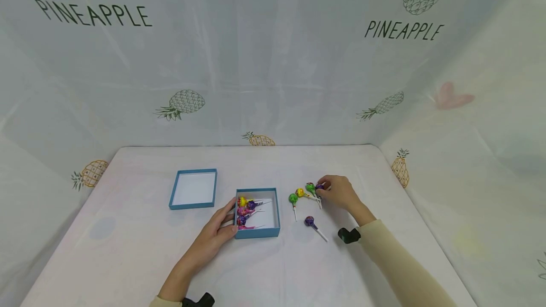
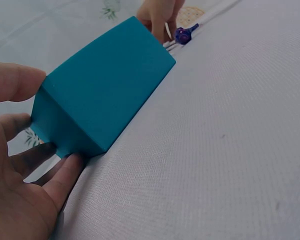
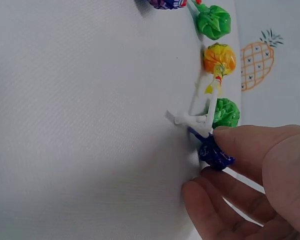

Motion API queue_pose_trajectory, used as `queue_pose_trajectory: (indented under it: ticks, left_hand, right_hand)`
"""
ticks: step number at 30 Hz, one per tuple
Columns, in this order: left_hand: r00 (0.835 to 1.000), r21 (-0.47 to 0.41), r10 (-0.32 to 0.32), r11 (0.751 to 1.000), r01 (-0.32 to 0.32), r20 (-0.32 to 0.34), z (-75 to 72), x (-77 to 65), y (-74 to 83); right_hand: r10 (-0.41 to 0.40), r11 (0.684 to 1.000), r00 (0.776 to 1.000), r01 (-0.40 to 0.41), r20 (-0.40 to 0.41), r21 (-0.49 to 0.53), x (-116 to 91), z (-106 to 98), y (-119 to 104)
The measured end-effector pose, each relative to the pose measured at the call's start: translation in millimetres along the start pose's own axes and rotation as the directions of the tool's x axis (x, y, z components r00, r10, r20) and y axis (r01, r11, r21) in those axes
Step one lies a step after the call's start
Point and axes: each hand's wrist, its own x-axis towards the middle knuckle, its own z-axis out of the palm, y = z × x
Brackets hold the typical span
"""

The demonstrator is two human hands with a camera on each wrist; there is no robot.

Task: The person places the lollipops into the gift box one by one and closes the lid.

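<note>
Lollipops (image 1: 242, 211): yellow, pink and purple ones lie inside the blue box (image 1: 258, 234), heads toward its nine o'clock wall, sticks toward three; the rest lie outside, between two and three o'clock of it.
Left hand (image 1: 217, 224): at the box's nine o'clock side, fingers spread and touching its wall, not clenched.
Right hand (image 1: 339, 191): between two and three o'clock of the box; thumb and fingers grasp a purple lollipop (image 3: 216, 154) by its head.
Beside the right hand: a green lollipop (image 1: 310, 187), then a yellow one (image 1: 300, 192), then another green (image 1: 293, 198).
Loose purple one (image 1: 309, 221): at three o'clock of the box, stick toward four or five.
Lid (image 1: 192, 206): flat on the bench (image 1: 128, 231), between nine and ten o'clock of the box.
Cloth (image 1: 273, 60): at twelve, printed with pineapples.
</note>
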Motion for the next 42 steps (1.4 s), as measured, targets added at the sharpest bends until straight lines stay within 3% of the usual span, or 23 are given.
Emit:
queue_pose_trajectory:
  ticks: [10,21,35,42]
  left_hand:
    - [1.000,-0.016,0.003,1.000,-0.002,0.014,-0.3,-0.5,-0.2]
    - [1.000,0.001,0.013,1.000,-0.013,0.008,-0.6,-0.7,0.7]
    - [1.000,0.018,0.009,1.000,-0.009,-0.003,-0.3,-0.2,-0.8]
    - [1.000,0.032,-0.013,0.999,0.014,-0.015,0.1,-0.2,-1.1]
  right_hand:
    - [-0.045,0.999,0.999,0.045,-0.003,0.026,-1,-10,-6]
    - [-0.173,0.984,0.985,0.173,0.000,0.045,-4,-25,-46]
    - [-0.356,0.929,0.933,0.346,0.057,0.128,-7,-24,-99]
    - [-0.409,0.908,0.909,0.397,0.076,0.136,-7,-18,-124]
